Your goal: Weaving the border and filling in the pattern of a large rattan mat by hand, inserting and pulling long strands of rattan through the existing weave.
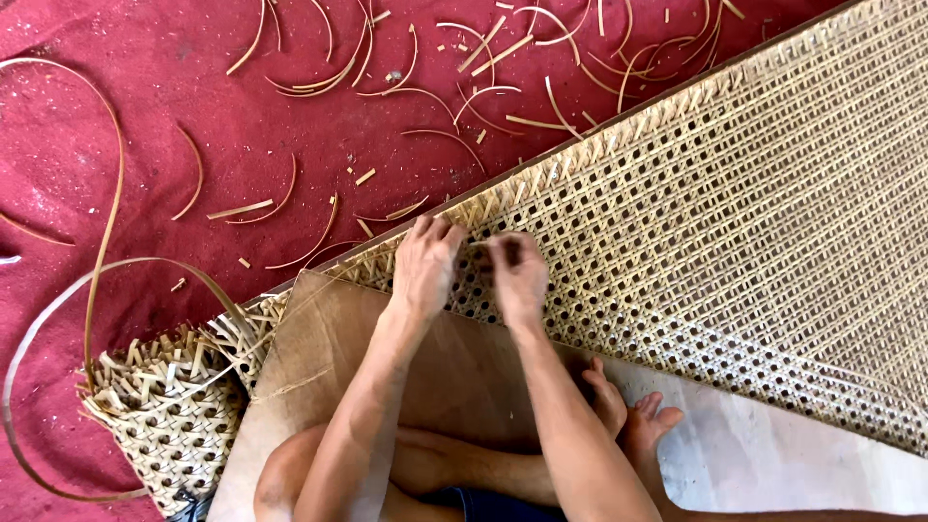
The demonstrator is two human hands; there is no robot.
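Observation:
A large woven cane panel [735, 213] with an open lattice pattern lies diagonally across the floor. My left hand [425, 263] and my right hand [517, 275] meet at its near edge, fingers pinched on a thin cane strand [476, 242] between them. A brown board [319, 348] lies under my forearms and partly under the panel. My crossed legs and bare feet [628, 411] rest below the hands.
Several cut cane scraps [406, 92] are scattered over the red floor covering [116, 126]. A long loose cane strip [106, 242] loops at the left. A smaller woven cane piece [169, 416] lies at the bottom left. A pale floor patch [764, 454] shows at the bottom right.

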